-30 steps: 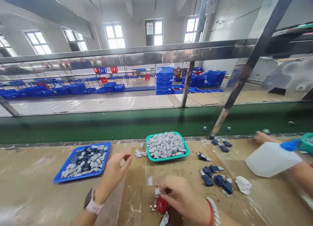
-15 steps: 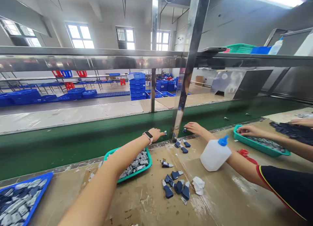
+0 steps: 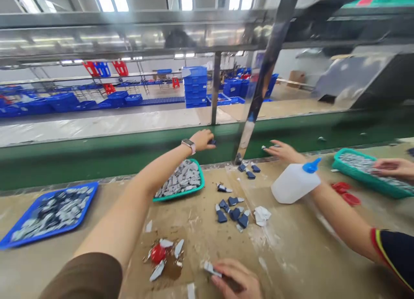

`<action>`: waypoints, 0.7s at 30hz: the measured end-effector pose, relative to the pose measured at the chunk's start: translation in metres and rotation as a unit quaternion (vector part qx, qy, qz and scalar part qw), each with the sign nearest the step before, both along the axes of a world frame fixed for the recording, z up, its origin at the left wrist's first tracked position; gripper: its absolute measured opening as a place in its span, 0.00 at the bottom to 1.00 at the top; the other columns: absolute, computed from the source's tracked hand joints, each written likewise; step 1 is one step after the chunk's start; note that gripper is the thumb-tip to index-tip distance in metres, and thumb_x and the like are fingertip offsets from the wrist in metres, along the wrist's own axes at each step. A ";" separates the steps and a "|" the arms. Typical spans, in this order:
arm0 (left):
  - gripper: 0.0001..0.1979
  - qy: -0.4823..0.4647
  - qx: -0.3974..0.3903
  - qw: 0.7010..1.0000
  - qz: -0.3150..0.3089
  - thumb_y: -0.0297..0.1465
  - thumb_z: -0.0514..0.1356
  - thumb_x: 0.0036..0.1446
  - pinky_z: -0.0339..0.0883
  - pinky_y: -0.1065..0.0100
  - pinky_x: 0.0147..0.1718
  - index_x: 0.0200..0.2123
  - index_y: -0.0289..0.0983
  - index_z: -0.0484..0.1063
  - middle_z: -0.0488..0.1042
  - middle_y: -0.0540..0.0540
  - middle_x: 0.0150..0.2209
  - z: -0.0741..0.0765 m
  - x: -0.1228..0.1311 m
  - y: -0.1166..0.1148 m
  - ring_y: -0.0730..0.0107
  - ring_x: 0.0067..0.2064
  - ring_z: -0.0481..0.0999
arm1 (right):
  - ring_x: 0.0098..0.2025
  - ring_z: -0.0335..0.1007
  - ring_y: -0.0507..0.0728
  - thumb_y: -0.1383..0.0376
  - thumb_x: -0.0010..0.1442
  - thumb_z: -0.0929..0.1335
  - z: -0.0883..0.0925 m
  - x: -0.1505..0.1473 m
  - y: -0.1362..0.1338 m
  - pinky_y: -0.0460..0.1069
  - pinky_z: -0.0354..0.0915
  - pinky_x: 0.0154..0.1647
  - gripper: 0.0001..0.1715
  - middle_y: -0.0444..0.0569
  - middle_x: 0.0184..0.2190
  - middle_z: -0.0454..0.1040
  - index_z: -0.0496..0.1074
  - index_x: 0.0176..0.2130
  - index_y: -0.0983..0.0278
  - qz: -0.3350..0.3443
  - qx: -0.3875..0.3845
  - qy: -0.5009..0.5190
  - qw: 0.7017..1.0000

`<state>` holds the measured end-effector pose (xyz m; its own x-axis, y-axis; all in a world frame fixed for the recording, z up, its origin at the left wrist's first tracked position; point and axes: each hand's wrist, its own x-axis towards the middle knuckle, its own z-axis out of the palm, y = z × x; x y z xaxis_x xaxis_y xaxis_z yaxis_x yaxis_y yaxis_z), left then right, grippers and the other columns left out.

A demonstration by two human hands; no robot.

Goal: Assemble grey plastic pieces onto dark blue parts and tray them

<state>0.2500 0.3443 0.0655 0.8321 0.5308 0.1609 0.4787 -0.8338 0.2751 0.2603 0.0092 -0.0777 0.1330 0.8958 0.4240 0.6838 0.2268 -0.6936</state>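
My left hand (image 3: 202, 139), with a watch on its wrist, reaches over the green conveyor belt (image 3: 155, 154). Its fingers are closed on a small dark blue plastic piece (image 3: 211, 142). Low in the view, my right hand (image 3: 239, 279) pinches a small light grey plastic piece (image 3: 211, 269) between thumb and fingers, just above the table. Near it, a red round thing (image 3: 158, 253) sits in a wet patch among loose grey pieces (image 3: 179, 248). Several dark blue pieces with grey ends (image 3: 235, 212) lie on the table ahead of my right hand.
A green tray (image 3: 202, 178) of grey pieces lies under my left forearm; a blue tray (image 3: 93, 195) stands left. A white bottle (image 3: 293, 184) stands beside a co-worker's arm (image 3: 343, 221). Another hand (image 3: 394, 167) is at a second green tray (image 3: 359, 178). A metal post (image 3: 258, 92) rises at the belt.
The view has tilted down, bringing my right hand with its grey piece into sight. My left hand now has a dark blue piece in its fingers. The co-worker's hand has lifted from the belt.
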 end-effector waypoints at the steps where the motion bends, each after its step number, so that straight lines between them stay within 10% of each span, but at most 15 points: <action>1: 0.13 -0.018 -0.003 1.000 0.012 0.34 0.62 0.56 0.62 0.59 0.47 0.39 0.31 0.68 0.70 0.42 0.41 0.006 -0.020 -0.005 0.63 0.45 0.69 | 0.31 0.74 0.54 0.57 0.62 0.65 -0.005 -0.014 -0.015 0.46 0.73 0.29 0.10 0.47 0.32 0.77 0.75 0.37 0.57 0.026 -0.005 0.060 0.998; 7: 0.15 -0.204 -0.137 0.966 0.084 0.39 0.59 0.56 0.56 0.73 0.27 0.40 0.36 0.61 0.61 0.53 0.29 0.031 -0.182 -0.120 0.76 0.27 0.62 | 0.35 0.75 0.56 0.64 0.62 0.65 -0.002 -0.050 -0.021 0.48 0.73 0.36 0.11 0.51 0.35 0.77 0.78 0.37 0.62 0.068 -0.055 0.140 0.986; 12: 0.21 -0.296 -0.303 0.854 0.303 0.42 0.61 0.53 0.59 0.71 0.26 0.48 0.39 0.66 0.67 0.49 0.27 -0.012 -0.296 -0.262 0.69 0.28 0.65 | 0.36 0.73 0.57 0.66 0.64 0.63 -0.005 -0.074 -0.013 0.52 0.71 0.36 0.12 0.53 0.33 0.76 0.76 0.37 0.65 0.119 -0.035 0.052 0.991; 18: 0.15 -0.485 -0.374 0.642 0.462 0.44 0.62 0.51 0.56 0.72 0.27 0.29 0.38 0.67 0.66 0.51 0.28 -0.085 -0.341 -0.357 0.74 0.25 0.60 | 0.35 0.71 0.58 0.65 0.66 0.60 -0.013 -0.085 -0.017 0.54 0.70 0.34 0.19 0.54 0.32 0.76 0.77 0.34 0.64 0.123 -0.033 -0.033 0.991; 21: 0.17 -0.501 -0.409 0.602 0.468 0.46 0.63 0.50 0.53 0.72 0.26 0.31 0.39 0.67 0.63 0.53 0.24 -0.101 -0.335 -0.371 0.74 0.25 0.57 | 0.35 0.73 0.58 0.59 0.65 0.62 -0.008 -0.079 -0.014 0.53 0.71 0.36 0.17 0.54 0.33 0.77 0.78 0.36 0.63 0.126 -0.065 0.034 0.989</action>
